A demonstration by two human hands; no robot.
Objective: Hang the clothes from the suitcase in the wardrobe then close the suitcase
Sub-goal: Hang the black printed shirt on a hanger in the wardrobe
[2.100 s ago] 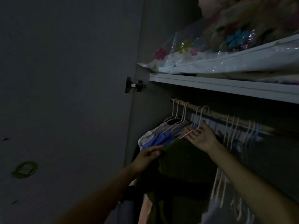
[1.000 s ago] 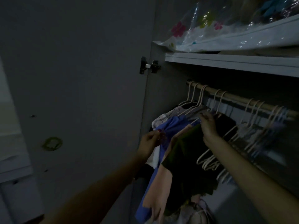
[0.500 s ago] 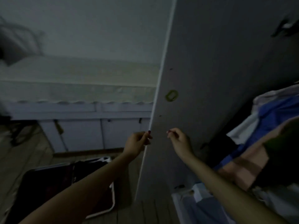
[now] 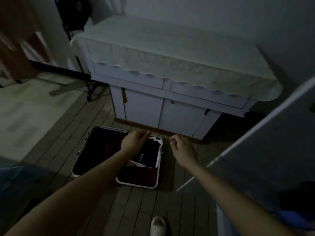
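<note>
An open suitcase (image 4: 95, 150) with a light rim lies flat on the floor below me. A dark folded garment with pale lettering (image 4: 144, 156) and some pink cloth lie in its right half. My left hand (image 4: 134, 142) hovers above the suitcase with loosely curled fingers and holds nothing. To its right, over bare floor, my right hand (image 4: 182, 148) hangs the same way, empty. The wardrobe door (image 4: 272, 142) stands open at the right. Hanging clothes (image 4: 296, 212) show only as a dark and blue patch at the lower right edge.
A white cabinet (image 4: 170, 109) with a scalloped cloth on top stands just beyond the suitcase. A black stand (image 4: 81, 68) and a dark bag are at the back left. The floor is wooden planks. My slippered foot (image 4: 158, 225) shows at the bottom.
The view has swung from the wardrobe rail down to the floor. Both hands let go of the hanger and hung clothes and now hover empty over the suitcase.
</note>
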